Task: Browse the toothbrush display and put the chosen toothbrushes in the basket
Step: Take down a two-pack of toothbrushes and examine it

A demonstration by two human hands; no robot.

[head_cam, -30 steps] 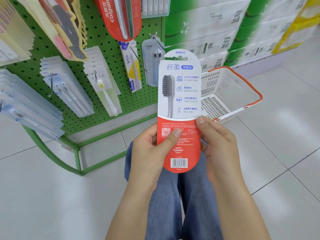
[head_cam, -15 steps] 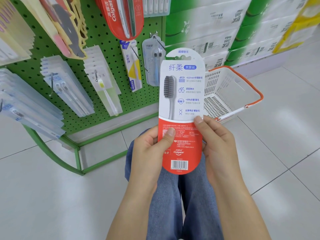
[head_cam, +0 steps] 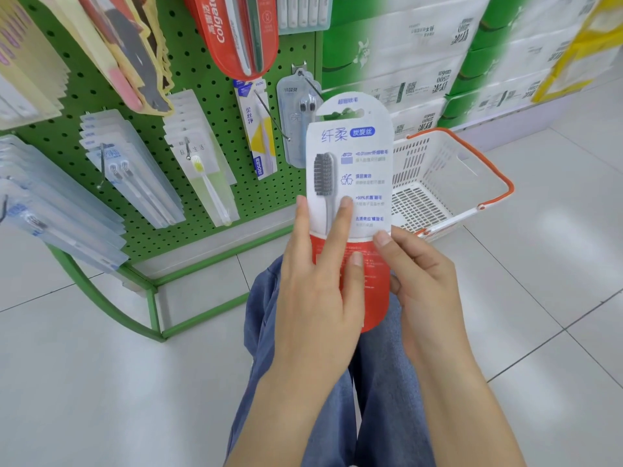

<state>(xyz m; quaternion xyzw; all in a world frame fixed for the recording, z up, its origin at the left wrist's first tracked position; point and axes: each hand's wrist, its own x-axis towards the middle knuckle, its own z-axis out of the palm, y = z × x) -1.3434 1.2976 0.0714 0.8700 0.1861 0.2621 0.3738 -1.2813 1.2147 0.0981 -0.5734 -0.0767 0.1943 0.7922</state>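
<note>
Mid-frame, toothbrush pack (head_cam: 350, 170) pinched by right hand (head_cam: 421, 284), left hand (head_cam: 317, 281) fingers now spread flat over front; still reading, basket (head_cam: 448, 183) empty.

Carded toothbrush pack (head_cam: 350, 170), white top, red bottom, grey-bristled brush printed on it, held upright, white basket (head_cam: 435, 193) with orange handle on floor behind, seemingly empty

Both forearms are reaching forward over the person's bent, jeans-clad knees. The left hand (head_cam: 317, 281) is lying palm-down with fingers (head_cam: 340, 224) stretched flat and slightly spread; the right hand (head_cam: 418, 284) is curling in a pinch, thumb on top.
</note>
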